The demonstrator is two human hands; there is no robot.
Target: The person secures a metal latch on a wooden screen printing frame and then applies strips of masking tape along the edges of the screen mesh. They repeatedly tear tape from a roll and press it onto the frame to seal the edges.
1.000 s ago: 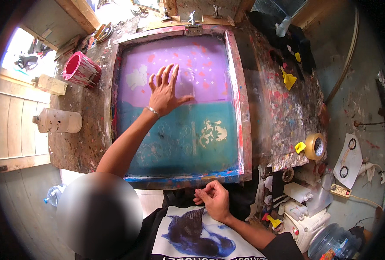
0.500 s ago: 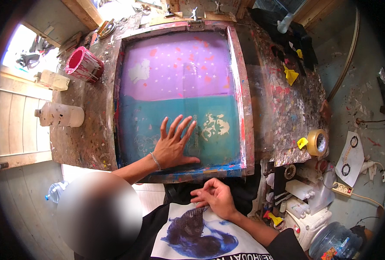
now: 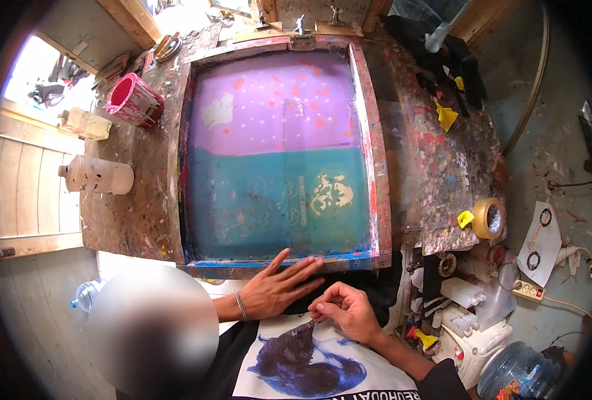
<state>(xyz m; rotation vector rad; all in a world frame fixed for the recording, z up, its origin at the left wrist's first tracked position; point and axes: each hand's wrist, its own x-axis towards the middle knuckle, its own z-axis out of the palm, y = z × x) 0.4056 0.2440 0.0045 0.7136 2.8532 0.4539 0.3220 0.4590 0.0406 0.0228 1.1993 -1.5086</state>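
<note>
A screen-printing frame lies on the worktable before me. Its mesh is purple with small stars and blotches in the far half, and teal with pale stencil figures in the near half. My left hand, with a bracelet at the wrist, is open at the frame's near edge, fingers stretched to the right. Whether it touches that edge, I cannot tell. Close beside it, my right hand is curled in front of my shirt, thumb and fingertips together. What it may pinch is too small to make out.
A metal hinge clamp grips the frame's far edge. Left of the frame stand a red paint-smeared bucket and a whitish plastic bottle. A tape roll and yellow scraps lie right. A large water bottle stands below.
My left hand has come off the teal mesh and drawn back toward me to the frame's near edge. My right hand has shifted slightly right and closer to a pinch.
</note>
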